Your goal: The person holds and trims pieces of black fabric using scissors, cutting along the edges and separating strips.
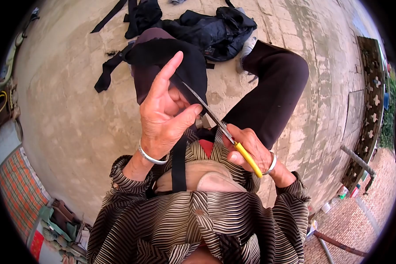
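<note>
My right hand is closed around the yellow handle of a pair of scissors, whose narrow metal blades point up and to the left. My left hand is raised beside the blades, index finger stretched out and thumb apart from it. That thumb tip overlaps the blades; whether it presses on them I cannot tell. The other left fingers are partly curled, with nothing clearly visible in them. Behind this hand, a black cloth piece lies over my knee. A black strap runs down below the left wrist.
On the concrete ground beyond my knees lies a dark garment with black cloth strips near it. A plaid cloth is at the far left. A low wall with cut-out shapes and a pipe stand at right.
</note>
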